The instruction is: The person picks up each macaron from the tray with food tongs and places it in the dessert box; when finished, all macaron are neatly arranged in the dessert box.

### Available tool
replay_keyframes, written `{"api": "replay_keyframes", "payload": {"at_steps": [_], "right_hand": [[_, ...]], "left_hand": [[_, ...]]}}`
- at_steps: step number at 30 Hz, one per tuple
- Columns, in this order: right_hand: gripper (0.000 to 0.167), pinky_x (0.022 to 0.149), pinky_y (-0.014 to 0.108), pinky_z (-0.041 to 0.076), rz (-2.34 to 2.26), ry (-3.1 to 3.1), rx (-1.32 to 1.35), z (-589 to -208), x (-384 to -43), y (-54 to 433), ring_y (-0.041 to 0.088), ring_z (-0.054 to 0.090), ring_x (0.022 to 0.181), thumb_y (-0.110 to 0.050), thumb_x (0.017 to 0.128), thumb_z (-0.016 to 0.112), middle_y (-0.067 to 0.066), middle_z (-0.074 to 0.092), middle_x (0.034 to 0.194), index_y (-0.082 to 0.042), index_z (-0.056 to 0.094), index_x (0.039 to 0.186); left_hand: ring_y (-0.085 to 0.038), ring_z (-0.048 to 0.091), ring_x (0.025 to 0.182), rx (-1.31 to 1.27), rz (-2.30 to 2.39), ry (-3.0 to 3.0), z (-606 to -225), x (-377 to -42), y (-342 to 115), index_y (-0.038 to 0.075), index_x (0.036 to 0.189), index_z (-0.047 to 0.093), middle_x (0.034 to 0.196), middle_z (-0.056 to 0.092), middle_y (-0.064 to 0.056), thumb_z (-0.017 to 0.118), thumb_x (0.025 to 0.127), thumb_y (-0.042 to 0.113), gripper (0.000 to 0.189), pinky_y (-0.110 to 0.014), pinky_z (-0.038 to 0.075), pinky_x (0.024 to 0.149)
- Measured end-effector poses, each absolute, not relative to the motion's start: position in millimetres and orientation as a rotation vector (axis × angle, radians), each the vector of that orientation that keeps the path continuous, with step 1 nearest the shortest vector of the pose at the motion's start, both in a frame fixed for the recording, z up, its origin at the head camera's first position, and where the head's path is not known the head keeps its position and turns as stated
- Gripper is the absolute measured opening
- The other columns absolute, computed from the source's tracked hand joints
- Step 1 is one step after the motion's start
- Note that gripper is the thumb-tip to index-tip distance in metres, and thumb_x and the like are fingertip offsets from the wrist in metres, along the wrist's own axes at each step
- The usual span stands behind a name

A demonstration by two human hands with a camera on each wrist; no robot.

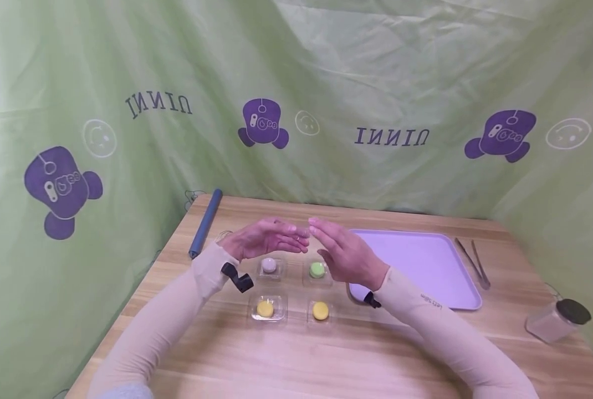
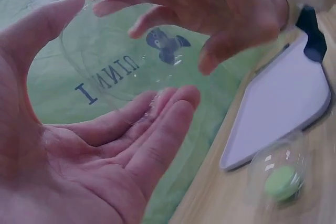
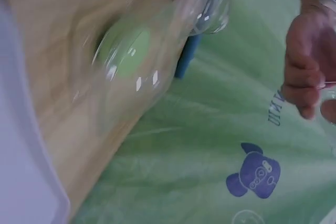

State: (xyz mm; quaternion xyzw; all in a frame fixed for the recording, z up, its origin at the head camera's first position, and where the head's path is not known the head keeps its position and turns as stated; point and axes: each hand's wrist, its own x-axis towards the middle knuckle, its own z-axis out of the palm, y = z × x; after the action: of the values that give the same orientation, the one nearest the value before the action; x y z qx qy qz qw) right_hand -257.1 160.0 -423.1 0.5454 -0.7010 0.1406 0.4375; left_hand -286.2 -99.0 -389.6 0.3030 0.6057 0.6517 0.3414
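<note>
Held up over the table, my left hand [image 1: 269,238] grips a clear plastic lid [image 2: 107,59] between its thumb and fingers. My right hand [image 1: 350,255] faces it with fingers extended and slightly bent. In the left wrist view the right fingertips overlap the far side of the lid. Beneath the hands stand small clear containers, each with a macaron: a lilac one [image 1: 269,265] at back left and a green one [image 1: 317,270] at back right. Nearer are two yellow ones, left [image 1: 265,308] and right [image 1: 320,311]. A clear cover [image 3: 149,85] shows over the green macaron.
A lilac tray [image 1: 421,266] lies to the right, partly behind the right forearm. Metal tongs [image 1: 476,266] are beside it, and a jar with a black lid [image 1: 558,320] is at the right edge. A blue roll [image 1: 206,224] lies at back left. Green curtain [image 1: 326,66] surrounds the table.
</note>
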Motion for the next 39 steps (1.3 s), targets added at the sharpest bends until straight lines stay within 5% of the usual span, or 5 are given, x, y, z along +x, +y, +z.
{"api": "replay_keyframes", "payload": {"at_steps": [7, 13, 24, 33, 39], "right_hand": [[0.105, 0.124, 0.042, 0.038, 1.317, -2.034, 1.229, -419, -247, 167, 0.025, 0.035, 0.152, 0.006, 0.072, 0.084, 0.024, 0.034, 0.161, 0.006, 0.021, 0.156], [0.099, 0.124, 0.028, 0.036, 1.925, -2.003, 1.145, -423, -237, 177, 0.023, 0.03, 0.154, 0.002, 0.083, 0.078, 0.029, 0.022, 0.163, 0.001, 0.014, 0.158], [0.083, 0.122, 0.021, 0.036, 1.855, -2.207, 1.096, -455, -208, 181, 0.006, 0.042, 0.145, 0.01, 0.08, 0.076, 0.031, 0.038, 0.156, 0.004, 0.032, 0.15], [0.083, 0.12, 0.016, 0.035, 1.694, -2.334, 1.048, -473, -187, 191, 0.024, 0.049, 0.142, 0.001, 0.076, 0.083, 0.025, 0.048, 0.151, 0.001, 0.04, 0.148], [0.081, 0.119, 0.016, 0.037, 1.691, -2.479, 0.938, -487, -172, 193, 0.036, 0.05, 0.14, -0.004, 0.075, 0.085, 0.016, 0.053, 0.15, -0.005, 0.046, 0.146]], "left_hand": [[-0.029, 0.058, 0.133, 0.892, 1.63, 2.258, -392, -274, -94, 0.004, 0.146, 0.05, 0.144, 0.059, -0.017, 0.084, 0.081, 0.026, 0.077, -0.043, 0.045, 0.118], [-0.023, 0.06, 0.131, 1.176, 1.43, 2.6, -399, -259, -86, 0.008, 0.143, 0.054, 0.141, 0.062, -0.008, 0.093, 0.071, 0.025, 0.084, -0.039, 0.046, 0.118], [-0.024, 0.06, 0.13, 1.267, 1.285, 2.669, -434, -229, -68, 0.006, 0.141, 0.055, 0.142, 0.062, -0.008, 0.091, 0.073, 0.033, 0.082, -0.039, 0.05, 0.113], [-0.023, 0.061, 0.129, 1.129, 1.349, 2.576, -456, -209, -58, 0.008, 0.141, 0.056, 0.14, 0.063, -0.01, 0.09, 0.075, 0.031, 0.079, -0.04, 0.051, 0.113], [-0.024, 0.056, 0.137, 1.071, 1.098, 2.641, -466, -202, -57, 0.014, 0.146, 0.053, 0.149, 0.058, -0.005, 0.087, 0.075, 0.048, 0.086, -0.042, 0.047, 0.117]]}}
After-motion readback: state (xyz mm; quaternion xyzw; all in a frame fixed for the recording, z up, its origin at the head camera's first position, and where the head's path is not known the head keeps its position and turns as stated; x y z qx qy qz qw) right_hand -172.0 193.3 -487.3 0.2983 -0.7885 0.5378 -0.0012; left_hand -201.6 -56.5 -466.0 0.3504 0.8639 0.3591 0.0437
